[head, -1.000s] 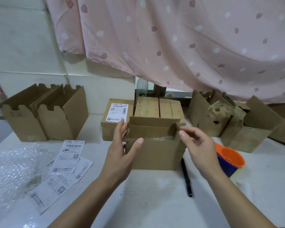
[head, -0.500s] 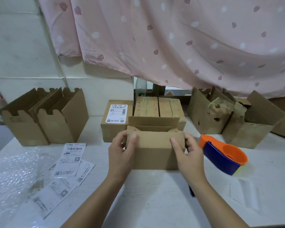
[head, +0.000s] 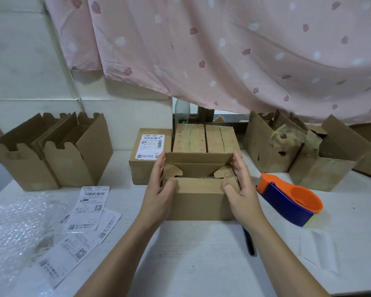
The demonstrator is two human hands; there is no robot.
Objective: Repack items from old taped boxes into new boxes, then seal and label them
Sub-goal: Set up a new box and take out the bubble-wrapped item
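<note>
A small new cardboard box stands in the middle of the white table, its top open, the back flap upright and two side tabs folded inward. My left hand lies flat against the box's left side with straight fingers, thumb on the front top edge. My right hand presses the right side the same way. What is inside the box is hidden. Behind it lie two old taped boxes and a sealed box with a shipping label.
An orange and blue tape dispenser sits right of the box, a black pen under my right forearm. Loose shipping labels and bubble wrap lie at left. Empty new boxes stand back left, torn old boxes back right.
Both hands closed in from above the open box onto its sides; fingers now stretch along the sides with thumbs on the front. The side tabs are folded inward.
</note>
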